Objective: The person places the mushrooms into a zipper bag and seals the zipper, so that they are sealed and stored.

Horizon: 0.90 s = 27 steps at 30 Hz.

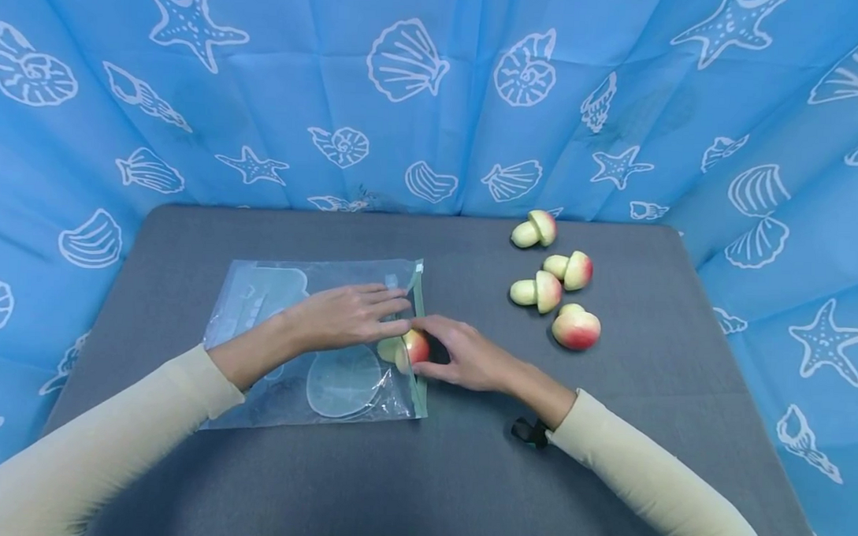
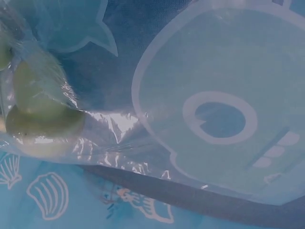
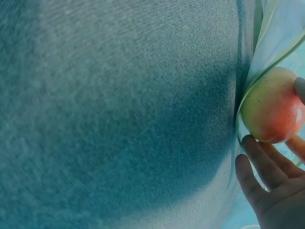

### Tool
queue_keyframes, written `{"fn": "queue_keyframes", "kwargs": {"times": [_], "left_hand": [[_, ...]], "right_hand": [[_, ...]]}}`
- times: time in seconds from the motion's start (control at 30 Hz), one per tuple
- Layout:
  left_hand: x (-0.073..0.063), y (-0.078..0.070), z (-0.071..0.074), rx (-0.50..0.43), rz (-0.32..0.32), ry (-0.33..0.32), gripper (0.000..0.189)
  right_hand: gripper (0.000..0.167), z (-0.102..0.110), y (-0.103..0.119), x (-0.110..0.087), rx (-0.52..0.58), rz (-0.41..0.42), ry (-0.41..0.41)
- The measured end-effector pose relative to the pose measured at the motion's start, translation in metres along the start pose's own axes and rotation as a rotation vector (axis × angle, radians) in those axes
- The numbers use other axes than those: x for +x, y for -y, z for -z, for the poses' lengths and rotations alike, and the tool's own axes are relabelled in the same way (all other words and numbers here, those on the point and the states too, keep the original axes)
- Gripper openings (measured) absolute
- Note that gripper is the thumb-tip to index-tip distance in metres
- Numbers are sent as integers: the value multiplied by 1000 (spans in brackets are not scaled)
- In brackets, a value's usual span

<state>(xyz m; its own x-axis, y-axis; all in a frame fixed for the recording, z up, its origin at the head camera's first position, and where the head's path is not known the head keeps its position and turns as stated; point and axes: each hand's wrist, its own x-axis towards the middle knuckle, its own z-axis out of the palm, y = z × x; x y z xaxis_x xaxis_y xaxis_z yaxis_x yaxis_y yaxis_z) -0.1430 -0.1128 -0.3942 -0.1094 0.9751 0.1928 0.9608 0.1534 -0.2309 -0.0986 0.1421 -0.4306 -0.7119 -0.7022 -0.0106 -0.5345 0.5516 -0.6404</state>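
Observation:
A clear zip bag (image 1: 289,405) with pale printed shapes lies flat, its green-edged mouth to the right. At that mouth my right hand (image 1: 472,355) holds a red and pale-green toy mushroom (image 3: 272,107) between thumb and fingers, its stem inside the bag. Over the bag's top side reaches my left hand (image 1: 345,316), its fingers fairly straight and touching near the mouth; the thumb is hidden. Through the plastic in the left wrist view, another toy mushroom (image 2: 40,102) shows inside the bag near its far edge; in the head view the left hand covers that spot.
Several more toy mushrooms (image 1: 576,327) lie loose on the right side of the grey table (image 1: 643,441). A small black object (image 1: 530,433) is by the right sleeve. Blue shell-patterned curtain (image 1: 462,143) hangs behind and beside the table.

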Motion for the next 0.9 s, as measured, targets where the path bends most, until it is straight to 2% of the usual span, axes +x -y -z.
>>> {"fn": "queue_keyframes", "kwargs": {"times": [0.2, 0.67, 0.9], "left_hand": [[0, 1, -1, -9, 1, 5, 42], [-3, 1, -1, -19, 6, 3, 46], [-6, 1, 0, -30, 8, -3, 46]], "right_hand": [[65, -1, 0, 1, 24, 6, -19], [51, -6, -4, 5, 94, 44, -93], [41, -7, -4, 8, 106, 23, -110]]}}
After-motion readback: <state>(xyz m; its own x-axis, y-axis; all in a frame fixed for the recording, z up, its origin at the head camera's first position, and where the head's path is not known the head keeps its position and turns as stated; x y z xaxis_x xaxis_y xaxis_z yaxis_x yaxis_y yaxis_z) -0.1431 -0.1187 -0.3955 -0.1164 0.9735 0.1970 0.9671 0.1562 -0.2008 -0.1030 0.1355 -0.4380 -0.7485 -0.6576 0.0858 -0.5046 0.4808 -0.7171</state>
